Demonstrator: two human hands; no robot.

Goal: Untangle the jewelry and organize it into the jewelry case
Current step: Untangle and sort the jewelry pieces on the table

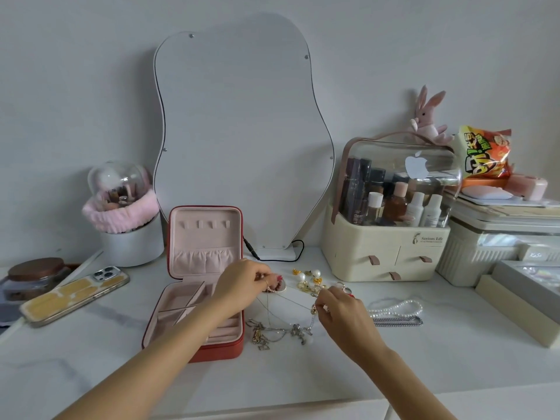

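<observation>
On the white bench (303, 374) a red jewelry case (200, 286) stands open, its lid upright against the wavy mirror (242, 140) and its pink-lined tray lying flat with the long side running away from the person. The left hand (242, 283) reaches over the tray's right edge, its grip pinched on a thin gold chain (291, 299) with thumb and fingertips curled together. The right hand (342, 313) pinches the same chain at its other end, near a small gold charm. Between the two hands the chain is stretched taut, running roughly left to right and dipping slightly toward the right hand; further strands drop from it down to the tangled jewelry (278, 331), a knot of silver and gold chains lying on the bench just right of the case's front corner.

Behind the hands sits a cluster of gold and pearl earrings (309, 278). To the right of the right hand a pearl necklace (397, 307) lies folded, its long axis left to right, with a silver chain (397, 321) lying parallel just in front of it.

A phone (75, 294) lies face down at the left, angled toward the case. A brush holder (127, 213) wrapped in a pink band stands behind it. A cream cosmetics organizer (391, 237) stands at the right, a plush rabbit (427, 116) on top and a snack bag (485, 153) beside it.
</observation>
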